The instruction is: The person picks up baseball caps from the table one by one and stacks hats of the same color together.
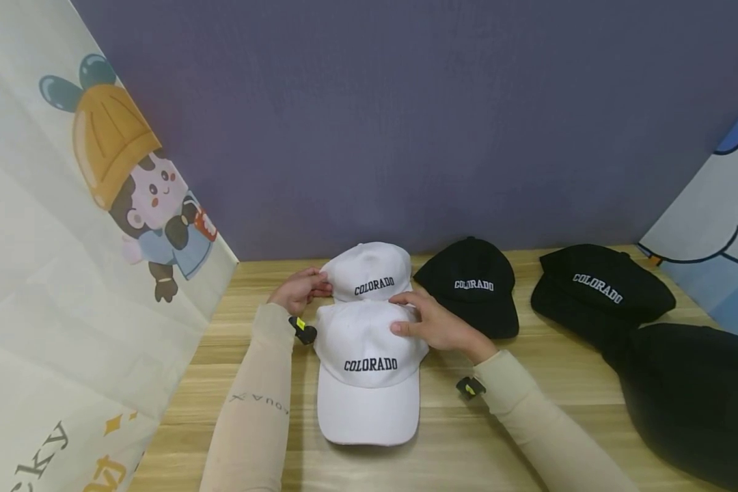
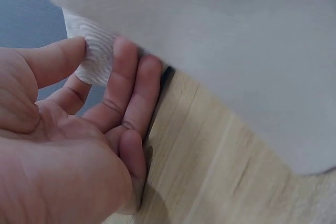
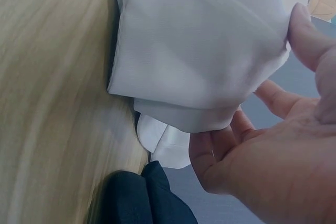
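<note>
Two white baseball caps lettered COLORADO stand one behind the other in the head view. My left hand [image 1: 300, 290] is at the left side of the rear white cap [image 1: 369, 270]. In the left wrist view its thumb and a finger pinch that cap's edge [image 2: 94, 51]. My right hand [image 1: 436, 321] holds the right side of the front white cap [image 1: 369, 403], whose brim points toward me. In the right wrist view the thumb [image 3: 304, 30] lies on the crown and the fingers reach behind the fabric.
To the right stand a black COLORADO cap [image 1: 470, 287], another black cap [image 1: 603, 290] and a large black rounded shape [image 1: 701, 403] at the edge. A dark wall [image 1: 430, 123] rises behind the wooden table [image 1: 221, 383]. A printed cloth [image 1: 55, 273] hangs on the left.
</note>
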Tool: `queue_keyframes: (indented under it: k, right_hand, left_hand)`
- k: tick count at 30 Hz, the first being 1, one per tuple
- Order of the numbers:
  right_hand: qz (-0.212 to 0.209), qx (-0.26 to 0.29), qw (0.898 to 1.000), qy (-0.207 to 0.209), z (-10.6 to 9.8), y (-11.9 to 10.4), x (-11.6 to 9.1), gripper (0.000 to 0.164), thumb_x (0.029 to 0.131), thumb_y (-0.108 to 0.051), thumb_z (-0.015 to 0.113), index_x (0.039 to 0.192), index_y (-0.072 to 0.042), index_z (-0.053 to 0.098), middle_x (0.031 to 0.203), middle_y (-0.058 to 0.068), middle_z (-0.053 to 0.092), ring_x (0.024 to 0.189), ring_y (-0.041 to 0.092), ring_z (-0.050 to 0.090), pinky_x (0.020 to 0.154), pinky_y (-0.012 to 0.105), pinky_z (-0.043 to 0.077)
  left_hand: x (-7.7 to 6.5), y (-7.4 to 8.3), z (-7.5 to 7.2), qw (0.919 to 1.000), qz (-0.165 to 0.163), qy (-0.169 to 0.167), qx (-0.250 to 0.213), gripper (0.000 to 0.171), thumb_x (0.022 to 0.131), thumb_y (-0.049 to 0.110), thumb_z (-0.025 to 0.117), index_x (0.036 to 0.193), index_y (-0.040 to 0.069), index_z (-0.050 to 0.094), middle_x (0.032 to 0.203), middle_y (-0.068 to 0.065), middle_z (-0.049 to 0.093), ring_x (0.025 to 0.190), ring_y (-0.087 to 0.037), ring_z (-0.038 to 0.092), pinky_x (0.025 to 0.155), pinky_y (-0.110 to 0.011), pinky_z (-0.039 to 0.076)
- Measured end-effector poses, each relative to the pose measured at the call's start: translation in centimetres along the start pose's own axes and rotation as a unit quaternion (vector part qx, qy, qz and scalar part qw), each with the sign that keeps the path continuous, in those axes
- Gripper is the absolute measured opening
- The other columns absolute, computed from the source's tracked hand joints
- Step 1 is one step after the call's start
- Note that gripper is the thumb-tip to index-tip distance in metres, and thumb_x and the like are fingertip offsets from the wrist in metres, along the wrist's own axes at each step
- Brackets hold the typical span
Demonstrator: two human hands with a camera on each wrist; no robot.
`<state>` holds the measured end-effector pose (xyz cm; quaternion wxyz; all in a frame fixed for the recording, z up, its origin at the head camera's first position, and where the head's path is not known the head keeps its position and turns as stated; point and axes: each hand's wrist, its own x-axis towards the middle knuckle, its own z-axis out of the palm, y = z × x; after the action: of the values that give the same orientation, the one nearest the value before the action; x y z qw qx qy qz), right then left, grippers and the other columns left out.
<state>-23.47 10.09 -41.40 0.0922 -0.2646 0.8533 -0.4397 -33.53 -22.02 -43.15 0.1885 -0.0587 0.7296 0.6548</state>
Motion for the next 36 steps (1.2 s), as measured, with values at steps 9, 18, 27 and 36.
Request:
queue_keyframes:
  k: [9, 18, 27, 36]
  right_hand:
    - [0.004, -0.005, 1.000, 0.000, 0.0, 0.0, 0.0, 0.053, 0.094, -0.030, 0.074, 0.140, -0.011, 0.057, 0.141, 0.021, 0.045, 0.134, 0.039, 0.039, 0.115, 0.060, 0.031]
    - [0.013, -0.006, 1.000, -0.006, 0.0, -0.2, 0.0, 0.053, 0.094, -0.031, 0.074, 0.140, -0.012, 0.057, 0.140, 0.019, 0.045, 0.132, 0.039, 0.038, 0.112, 0.060, 0.033]
    - [0.008, -0.003, 1.000, -0.008, 0.0, -0.1, 0.0, 0.053, 0.095, -0.031, 0.073, 0.140, -0.011, 0.056, 0.139, 0.019, 0.044, 0.131, 0.039, 0.038, 0.113, 0.060, 0.032]
    - [0.013, -0.005, 1.000, -0.007, 0.0, -0.1, 0.0, 0.054, 0.094, -0.031, 0.074, 0.141, -0.011, 0.056, 0.139, 0.019, 0.045, 0.131, 0.038, 0.038, 0.113, 0.059, 0.033]
  left_hand:
    - [0.0, -0.3, 0.0, 0.9995, 0.011, 0.012, -0.026, 0.013, 0.109, 0.023, 0.050, 0.098, 0.019, 0.055, 0.082, 0.009, 0.072, 0.088, -0.009, 0.069, 0.074, -0.027, 0.028]
    - [-0.7, -0.9, -0.3, 0.9985, 0.043, -0.002, -0.035, 0.012, 0.110, 0.023, 0.047, 0.101, 0.018, 0.053, 0.091, 0.008, 0.074, 0.097, -0.010, 0.069, 0.073, -0.026, 0.030]
    - [-1.3, -1.2, -0.8, 0.9976, 0.061, -0.017, -0.027, 0.011, 0.110, 0.026, 0.048, 0.105, 0.019, 0.056, 0.100, 0.006, 0.075, 0.117, -0.023, 0.066, 0.073, -0.022, 0.036]
    - [-2.0, -1.5, -0.8, 0.9966, 0.079, -0.001, -0.023, 0.011, 0.109, 0.024, 0.050, 0.108, 0.016, 0.058, 0.100, 0.007, 0.075, 0.120, -0.026, 0.065, 0.102, -0.033, 0.042]
